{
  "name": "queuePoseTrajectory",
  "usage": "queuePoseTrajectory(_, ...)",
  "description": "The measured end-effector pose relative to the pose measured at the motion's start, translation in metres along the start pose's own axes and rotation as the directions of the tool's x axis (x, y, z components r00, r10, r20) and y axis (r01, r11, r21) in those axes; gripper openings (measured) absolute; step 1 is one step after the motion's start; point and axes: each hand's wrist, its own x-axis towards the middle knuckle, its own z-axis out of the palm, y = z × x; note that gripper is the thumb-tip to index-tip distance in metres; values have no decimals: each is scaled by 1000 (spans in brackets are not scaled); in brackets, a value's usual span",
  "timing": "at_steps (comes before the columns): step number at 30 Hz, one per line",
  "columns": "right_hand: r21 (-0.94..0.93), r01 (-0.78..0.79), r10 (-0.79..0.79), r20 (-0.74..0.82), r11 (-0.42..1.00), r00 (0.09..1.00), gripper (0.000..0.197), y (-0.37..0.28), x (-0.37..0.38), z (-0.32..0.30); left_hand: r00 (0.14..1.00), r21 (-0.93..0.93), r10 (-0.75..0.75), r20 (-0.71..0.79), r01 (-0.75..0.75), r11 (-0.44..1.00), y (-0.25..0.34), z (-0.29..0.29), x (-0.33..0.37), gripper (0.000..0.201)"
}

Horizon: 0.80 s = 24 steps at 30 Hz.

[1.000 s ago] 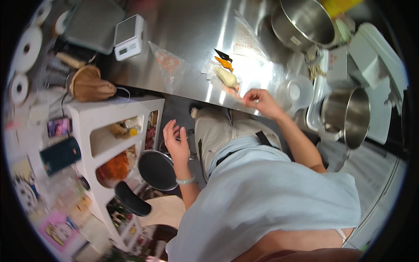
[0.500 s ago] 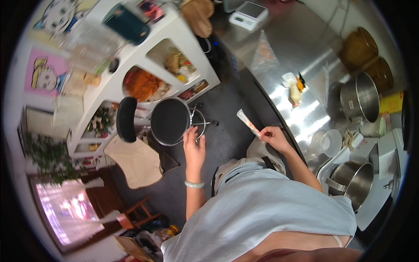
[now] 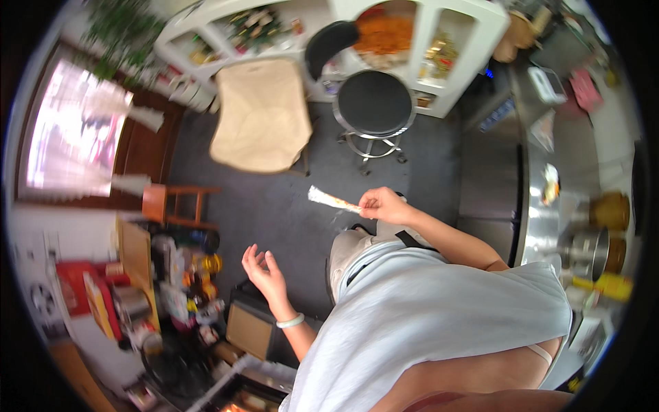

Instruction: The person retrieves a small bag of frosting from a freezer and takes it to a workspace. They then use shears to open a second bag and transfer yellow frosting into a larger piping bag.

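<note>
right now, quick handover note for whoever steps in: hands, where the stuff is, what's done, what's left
Right hand: fingers pinch one end of a thin crinkled wrapper strip, held out over the dark floor.
Left hand: open, palm up, empty.
Things: steel counter with pots on the person's right; black stool and white shelf unit ahead.
Done: strip is off the counter and in hand.
Left: it has not been put down anywhere yet.

Stool (image 3: 374,103) before shelf (image 3: 439,41) — counter (image 3: 549,213) at right.
</note>
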Motion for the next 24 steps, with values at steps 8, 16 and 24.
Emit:
queuePoseTrajectory(8, -202, -57, 122, 330, 978, 936, 6, -20, 126, 98, 936, -113, -273, -222, 253, 961, -56, -37, -3, 32)
queuePoseTrajectory(16, -145, -21, 72, 358, 989, 931, 8, -44, 293, 170, 879, -88, -345, -328, 335, 938, -112, -68, 107, 33)
queuePoseTrajectory(24, -119, -218, 242, 263, 969, 934, 9, -87, 445, 207, 851, -35, -272, -449, 288, 957, -142, -109, 274, 51)
